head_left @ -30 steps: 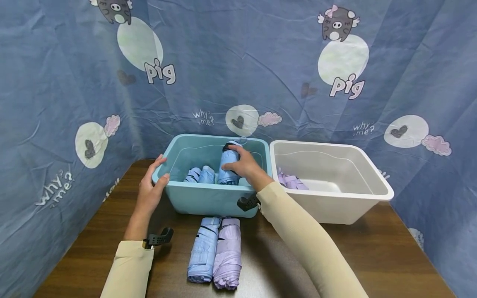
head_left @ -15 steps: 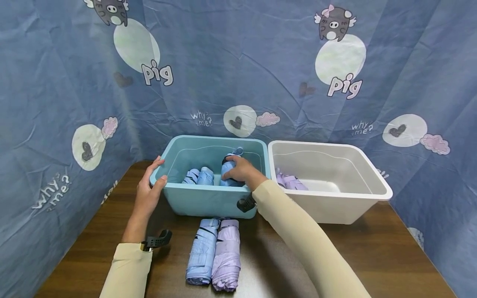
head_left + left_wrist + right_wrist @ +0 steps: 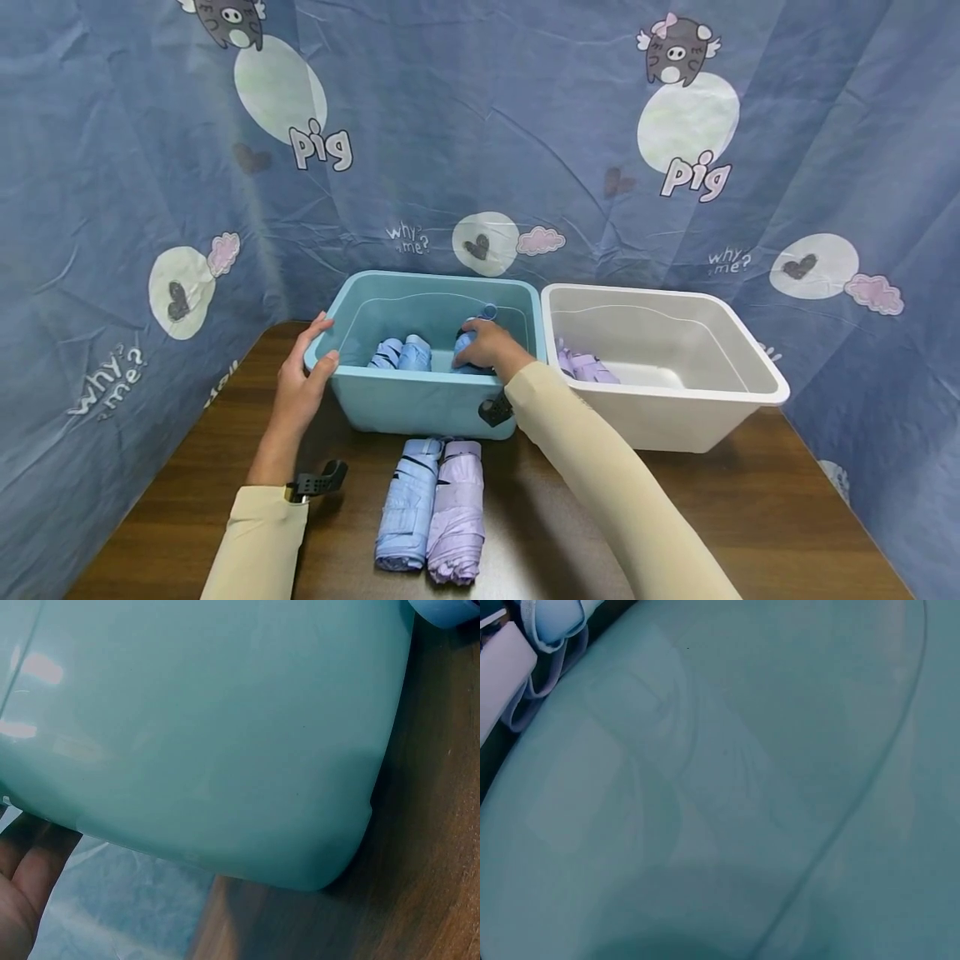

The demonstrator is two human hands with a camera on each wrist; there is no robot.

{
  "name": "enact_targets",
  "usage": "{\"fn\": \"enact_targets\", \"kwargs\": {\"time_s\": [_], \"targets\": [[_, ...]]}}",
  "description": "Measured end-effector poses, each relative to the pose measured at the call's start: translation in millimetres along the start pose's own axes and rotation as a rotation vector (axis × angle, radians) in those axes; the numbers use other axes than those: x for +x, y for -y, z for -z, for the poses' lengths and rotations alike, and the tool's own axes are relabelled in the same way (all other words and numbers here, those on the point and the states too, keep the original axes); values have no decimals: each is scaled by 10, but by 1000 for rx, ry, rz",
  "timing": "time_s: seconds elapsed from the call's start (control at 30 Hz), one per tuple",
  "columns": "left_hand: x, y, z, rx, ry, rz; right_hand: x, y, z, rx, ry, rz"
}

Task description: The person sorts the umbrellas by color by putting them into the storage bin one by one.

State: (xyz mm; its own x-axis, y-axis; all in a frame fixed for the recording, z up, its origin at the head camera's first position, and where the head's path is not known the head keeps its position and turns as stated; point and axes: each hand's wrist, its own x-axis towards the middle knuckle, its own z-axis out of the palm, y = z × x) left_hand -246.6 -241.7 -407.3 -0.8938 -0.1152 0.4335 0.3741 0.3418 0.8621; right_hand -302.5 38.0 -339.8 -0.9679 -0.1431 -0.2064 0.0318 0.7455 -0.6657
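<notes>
My left hand (image 3: 300, 379) grips the left rim of the teal bin (image 3: 420, 404), thumb at the front corner. Inside that bin, toward its right end, my right hand (image 3: 493, 346) holds a folded blue umbrella (image 3: 462, 343) by its upper part. The front rim hides the umbrella's lower end, and a loop shows at its top. Two more folded blue umbrellas (image 3: 415, 354) stand in the bin's left half. In the left wrist view, bent fingers (image 3: 41, 866) meet the bin's underside edge. The right wrist view shows only the bin's outer wall (image 3: 742, 750), not the hand.
A white bin (image 3: 652, 417) stands against the teal one's right side, with purple folded umbrellas (image 3: 588, 368) at its left end. In front, a blue umbrella (image 3: 409, 508) and a purple umbrella (image 3: 457, 512) lie side by side on the wooden table (image 3: 750, 517). Patterned cloth hangs behind.
My right hand has lowered the blue umbrella deeper into the teal bin, so less of it shows above the front rim. My left hand keeps its grip on the rim.
</notes>
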Motion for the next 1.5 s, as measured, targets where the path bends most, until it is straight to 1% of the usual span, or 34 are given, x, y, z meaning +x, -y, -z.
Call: {"fn": "enact_targets", "kwargs": {"time_s": [0.07,0.23,0.27,0.3,0.37,0.47,0.6,0.8,0.93,1.1,1.3,1.5], "targets": [[-7,-28,4,-8,5,4,-4,2,4,16,13,6],[-53,-207,9,-20,17,9,-14,18,0,211,40,-27],[-58,-228,10,-21,17,9,-15,21,-3,258,40,-42],[-60,-236,10,-20,18,8,-15,24,-5,276,35,-47],[-55,-214,9,-17,18,9,-13,26,-9,272,25,-51],[-31,-101,8,-13,16,11,-7,28,-16,260,17,-61],[-17,-18,0,-16,11,13,0,31,-20,258,14,-82],[7,14,9,-17,12,18,5,35,-19,218,6,-92],[11,12,14,-21,12,8,8,34,-16,227,0,-86],[-4,-7,6,-18,8,-4,2,18,11,262,-11,-55],[-1,3,-7,-11,0,-7,-24,26,72,294,-37,27],[3,20,3,-12,-2,-11,-131,106,140,382,7,76]]}}
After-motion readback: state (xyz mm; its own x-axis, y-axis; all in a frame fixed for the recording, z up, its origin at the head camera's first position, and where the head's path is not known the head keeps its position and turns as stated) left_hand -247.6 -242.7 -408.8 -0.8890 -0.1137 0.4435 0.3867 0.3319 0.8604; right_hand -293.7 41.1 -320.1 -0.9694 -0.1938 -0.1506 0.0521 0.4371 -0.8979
